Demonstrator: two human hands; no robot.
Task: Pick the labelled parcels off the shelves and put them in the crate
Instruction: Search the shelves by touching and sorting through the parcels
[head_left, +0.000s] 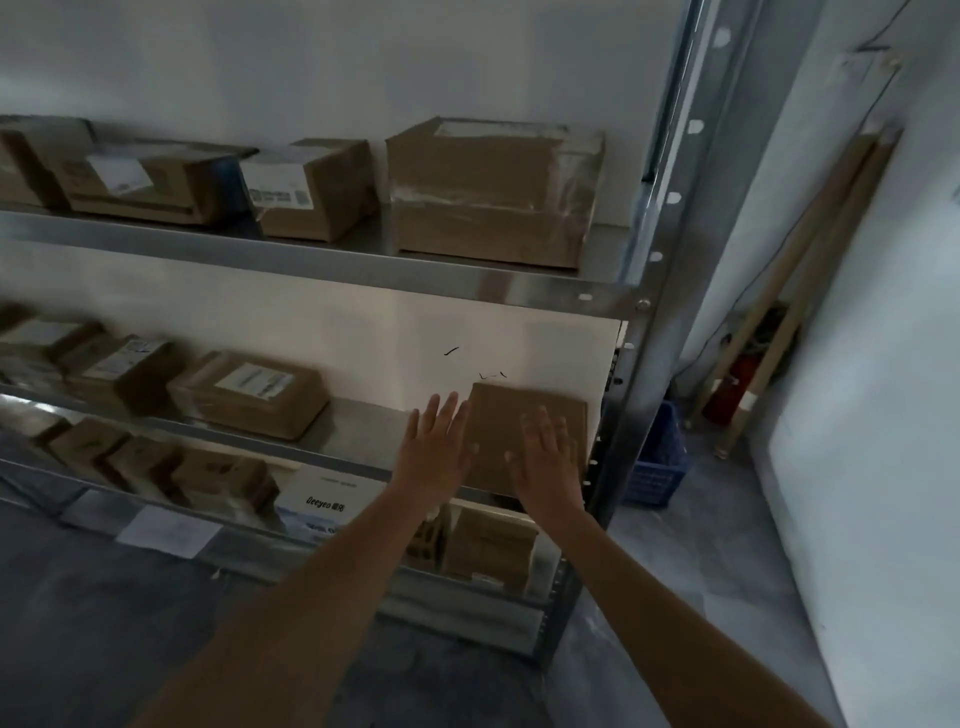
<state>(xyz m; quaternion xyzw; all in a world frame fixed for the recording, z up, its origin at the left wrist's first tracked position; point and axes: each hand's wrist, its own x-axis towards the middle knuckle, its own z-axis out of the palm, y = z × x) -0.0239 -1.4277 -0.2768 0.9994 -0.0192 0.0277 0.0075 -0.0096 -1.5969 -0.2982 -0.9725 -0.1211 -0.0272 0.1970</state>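
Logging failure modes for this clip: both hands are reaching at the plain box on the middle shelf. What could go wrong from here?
1. The box shows no label on top, so it may be a wrong pick.
2. The right hand lies flat on it and the left hand is beside it, neither gripping, so it could slip off the shelf edge.

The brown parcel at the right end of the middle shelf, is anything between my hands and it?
Nothing visible. The right hand lies flat on top of the brown parcel, and the left hand is open at its left edge. The shelf beside it is bare up to the next labelled parcel.
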